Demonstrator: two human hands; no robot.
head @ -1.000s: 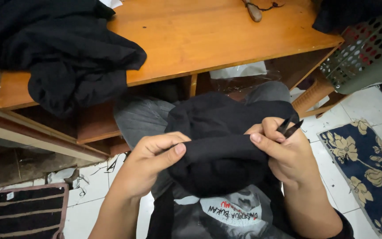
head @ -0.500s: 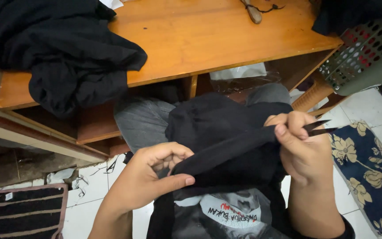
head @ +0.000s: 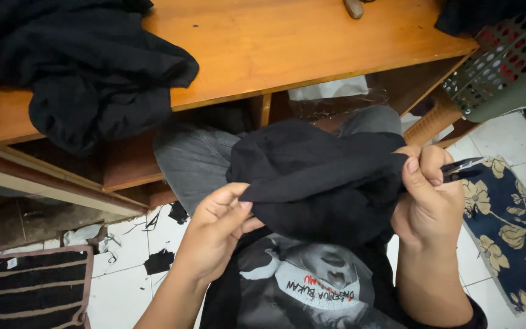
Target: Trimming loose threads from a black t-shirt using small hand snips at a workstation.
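Note:
A piece of black cloth (head: 318,173) is bunched over my lap, above my grey trousers. My left hand (head: 217,228) pinches its lower left edge between thumb and fingers. My right hand (head: 428,198) grips the cloth's right edge and also holds small black thread snips (head: 462,167), whose tips stick out to the right past my fingers.
A low wooden table (head: 287,42) stands in front of me with a heap of black cloth (head: 74,67) on its left end. A grey perforated basket (head: 506,73) sits at the right. A flowered mat (head: 512,225) lies right, a striped mat (head: 31,289) lower left. Cloth scraps dot the white tiles.
The cloth, pulled taut into a band half a second ago, is now bunched and loose again. My right hand has come down slightly; my left hand has shifted its pinch along the edge.

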